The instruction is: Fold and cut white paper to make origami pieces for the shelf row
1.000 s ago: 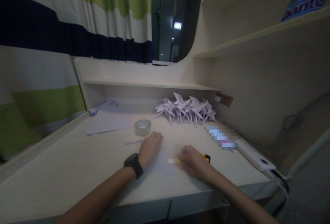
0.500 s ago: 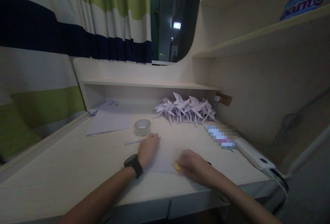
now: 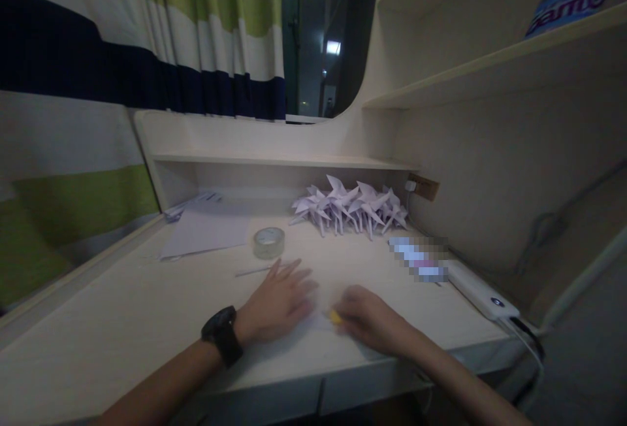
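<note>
Yellow tool [image 3: 336, 317], maybe a cutter though blur hides its detail, and the right hand [image 3: 373, 321] is clenched around it, low over the pale desk [image 3: 171, 321]! Between the hands, a bit of white paper [image 3: 319, 321]. Left hand [image 3: 277, 302], black watch [image 3: 223, 336] at the wrist, is loose, fingers fanned out. Just past them, a thin stick [image 3: 252, 270], then the clear tape roll [image 3: 269, 243], white sheets [image 3: 206, 230] left of it, and paper pinwheels [image 3: 347, 205] bunched at the back!
</note>
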`<state>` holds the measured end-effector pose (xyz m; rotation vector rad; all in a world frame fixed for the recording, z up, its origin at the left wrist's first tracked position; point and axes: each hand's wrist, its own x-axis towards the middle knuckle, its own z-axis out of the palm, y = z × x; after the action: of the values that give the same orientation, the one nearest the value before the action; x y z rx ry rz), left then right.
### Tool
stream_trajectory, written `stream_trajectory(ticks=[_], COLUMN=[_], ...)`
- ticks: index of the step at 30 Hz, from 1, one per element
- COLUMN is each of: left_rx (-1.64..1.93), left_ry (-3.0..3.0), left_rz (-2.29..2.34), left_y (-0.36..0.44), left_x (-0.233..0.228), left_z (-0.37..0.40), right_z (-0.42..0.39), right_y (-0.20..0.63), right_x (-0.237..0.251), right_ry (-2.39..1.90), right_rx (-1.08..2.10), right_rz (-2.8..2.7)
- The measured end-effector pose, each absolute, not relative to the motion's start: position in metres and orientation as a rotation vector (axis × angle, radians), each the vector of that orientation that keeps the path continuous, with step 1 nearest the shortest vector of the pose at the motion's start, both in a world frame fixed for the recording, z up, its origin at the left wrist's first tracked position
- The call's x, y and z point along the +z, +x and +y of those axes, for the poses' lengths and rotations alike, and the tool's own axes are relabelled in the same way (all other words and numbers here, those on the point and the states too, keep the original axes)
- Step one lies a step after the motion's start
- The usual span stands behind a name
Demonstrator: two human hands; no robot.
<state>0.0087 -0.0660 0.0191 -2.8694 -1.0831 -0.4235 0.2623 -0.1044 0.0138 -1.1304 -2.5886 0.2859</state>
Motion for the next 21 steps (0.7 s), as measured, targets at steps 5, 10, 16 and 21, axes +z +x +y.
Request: stream_trajectory(ticks=[5, 10, 16, 21], left_rx=[-0.284, -0.304, -0.335, -0.32], left_ry=[-2.936, -2.903, -2.868, -2.839], left_rz=[-1.228, -1.291, -1.359, -1.38], left_y=[0.005, 0.009, 0.01, 0.013], left_x=[0.001, -0.006, -0.008, -0.01], left_z=[-0.073, -0.074, -0.076, -0.078], right_z=[-0.108, -0.112, -0.117, -0.12], right_y=[0.262, 0.263, 0.263, 0.261], right_x=[0.015, 0.018, 0.021, 0.022], right_ry=[-1.138, -1.128, -1.143, -1.148], right_rx=[0.277, 0.264, 0.286, 0.288], right_rz=[-2.573, -2.594, -2.594, -2.599])
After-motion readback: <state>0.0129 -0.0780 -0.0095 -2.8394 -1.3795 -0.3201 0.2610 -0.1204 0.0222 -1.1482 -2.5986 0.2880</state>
